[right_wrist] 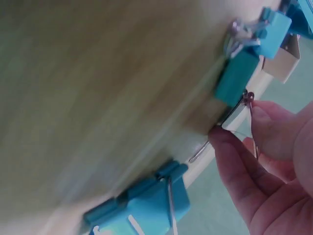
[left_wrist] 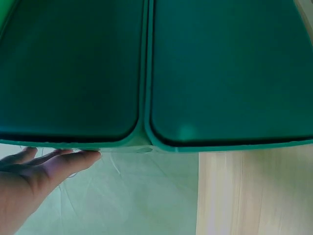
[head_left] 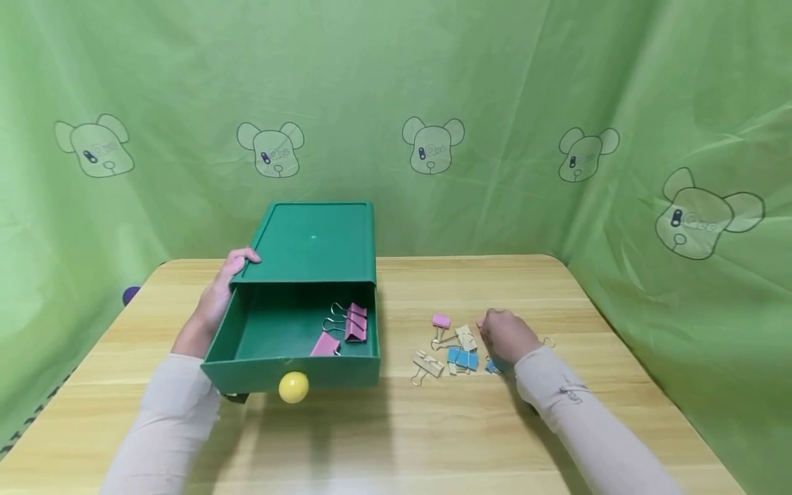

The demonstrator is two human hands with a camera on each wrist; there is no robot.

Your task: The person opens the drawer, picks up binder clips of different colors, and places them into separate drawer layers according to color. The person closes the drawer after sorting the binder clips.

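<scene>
A green drawer box (head_left: 312, 240) stands on the table with its drawer (head_left: 291, 375) pulled out. My left hand (head_left: 219, 289) rests against the box's left side, fingers extended along the casing (left_wrist: 230, 73). Pink binder clips (head_left: 355, 323) lie inside the drawer. To the right of the box my right hand (head_left: 509, 335) pinches a pink binder clip (head_left: 480, 322) between thumb and fingers. The right wrist view shows its wire handle (right_wrist: 255, 147) at the fingertips; its body is mostly hidden. Blue binder clips (head_left: 463, 358) and beige binder clips (head_left: 428, 364) lie beside that hand.
Another pink binder clip (head_left: 441, 321) lies at the back of the loose group. A yellow round knob (head_left: 293, 388) sticks out from the drawer front. Green curtain (head_left: 495, 82) surrounds the wooden table (head_left: 445, 440) at the back and sides.
</scene>
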